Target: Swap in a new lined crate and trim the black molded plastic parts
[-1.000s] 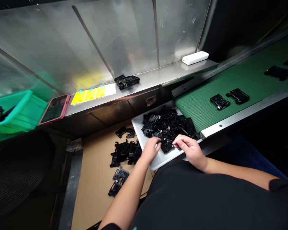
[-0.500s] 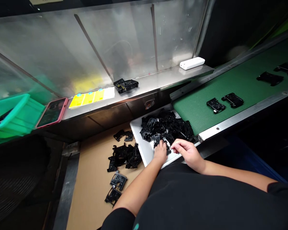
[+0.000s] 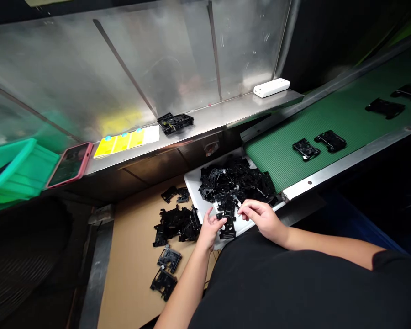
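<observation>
My left hand (image 3: pixel 209 230) is at the near left edge of a white tray (image 3: pixel 192 187), its thumb and fingers spread apart. The thumb tip meets or overlaps the left side of a flat black plastic part (image 3: pixel 228 227) with cut-outs, which lies at the tray's near edge. Just right of that part, my right hand (image 3: pixel 264 221) is closed in a pinch above the tray. What sits between its fingertips, if anything, is too small to make out. A heap of similar black parts (image 3: pixel 236 180) fills the far side of the tray.
A green conveyor belt (image 3: pixel 281 167) carrying several black parts runs to the right. More parts (image 3: pixel 176 224) lie on cardboard (image 3: pixel 130 256) at left. The metal shelf (image 3: pixel 219 116) holds a phone (image 3: pixel 70 164), yellow labels (image 3: pixel 119 143), parts and a white device (image 3: pixel 271 87). A green bin (image 3: pixel 30 169) stands far left.
My left hand has lifted off the part, opened and shifted left. A black part now lies nearer the tray's front edge. My right hand has moved slightly left, still pinched.
</observation>
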